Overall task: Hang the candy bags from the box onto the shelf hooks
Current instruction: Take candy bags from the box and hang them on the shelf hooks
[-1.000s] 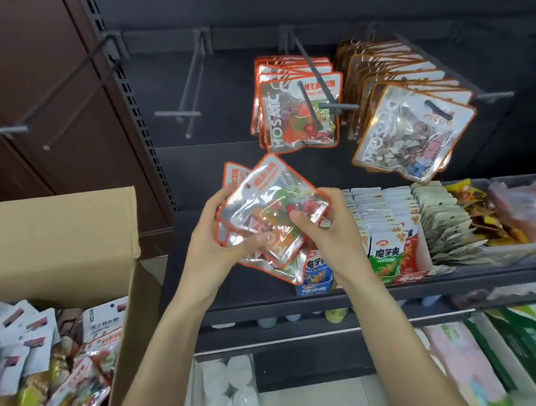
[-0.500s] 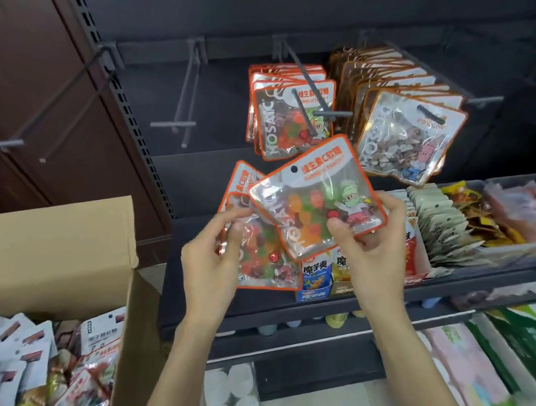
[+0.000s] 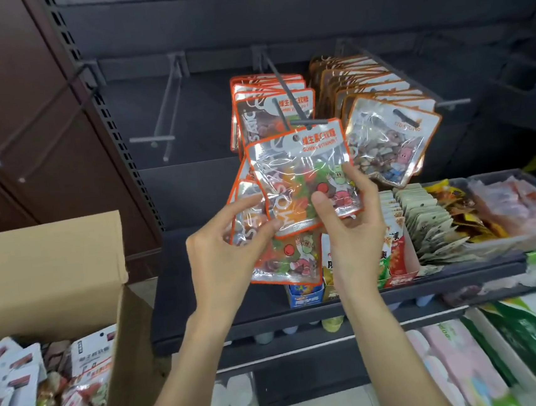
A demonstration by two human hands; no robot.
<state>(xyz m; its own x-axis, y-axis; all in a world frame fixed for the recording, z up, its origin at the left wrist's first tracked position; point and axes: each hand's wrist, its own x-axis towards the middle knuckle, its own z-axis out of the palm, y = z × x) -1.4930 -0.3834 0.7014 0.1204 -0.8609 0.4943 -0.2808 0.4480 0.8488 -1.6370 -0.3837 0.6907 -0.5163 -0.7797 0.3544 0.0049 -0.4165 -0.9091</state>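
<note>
Beside the open cardboard box (image 3: 51, 276) of candy packets, the left hand (image 3: 223, 259) grips a small stack of gummy bags (image 3: 282, 260) while the right hand (image 3: 350, 224) pinches the front candy bag (image 3: 300, 173) just below the loaded hook (image 3: 297, 108).

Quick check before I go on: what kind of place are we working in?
Most likely a small shop's snack aisle: candy bags hang on a peg hook, packaged snacks fill the shelf, and a stock box stands open.
</note>
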